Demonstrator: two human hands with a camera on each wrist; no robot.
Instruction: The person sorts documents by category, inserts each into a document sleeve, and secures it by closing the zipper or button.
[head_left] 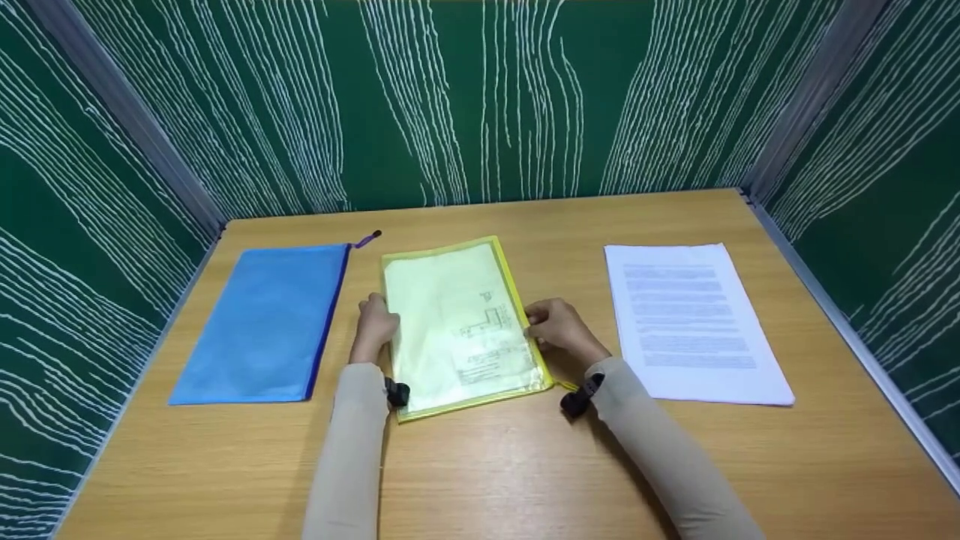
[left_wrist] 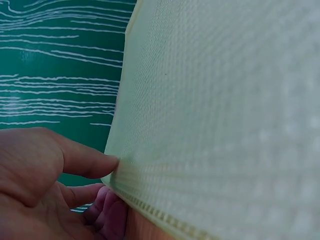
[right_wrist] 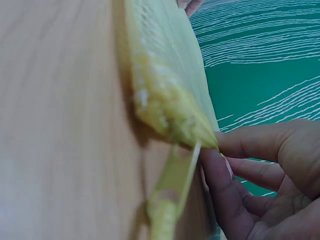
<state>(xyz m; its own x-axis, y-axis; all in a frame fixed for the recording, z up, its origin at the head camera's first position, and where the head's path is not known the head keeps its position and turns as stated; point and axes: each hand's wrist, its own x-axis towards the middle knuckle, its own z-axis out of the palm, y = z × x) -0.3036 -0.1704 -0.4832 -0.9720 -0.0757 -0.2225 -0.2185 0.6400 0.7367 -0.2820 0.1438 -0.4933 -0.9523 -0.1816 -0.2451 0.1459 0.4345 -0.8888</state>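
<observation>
A yellow zip folder point(head_left: 442, 330) with papers inside lies in the middle of the table, slightly turned. Printed text and a drawing show through its mesh front. My left hand point(head_left: 376, 321) pinches its left edge, thumb on top and fingers beneath, as the left wrist view shows along the folder's mesh point(left_wrist: 200, 110). On the other side my right hand point(head_left: 561, 327) pinches the right edge between thumb and fingers. Close to that hand, the yellow zip pull point(right_wrist: 172, 175) hangs from the folder's corner in the right wrist view.
To the left lies a blue zip folder point(head_left: 262, 326) with a purple pull tab point(head_left: 367, 239). A stack of printed white paper point(head_left: 686, 322) lies on the right. Green panels with white wavy lines point(head_left: 510, 97) stand around the wooden table point(head_left: 480, 472).
</observation>
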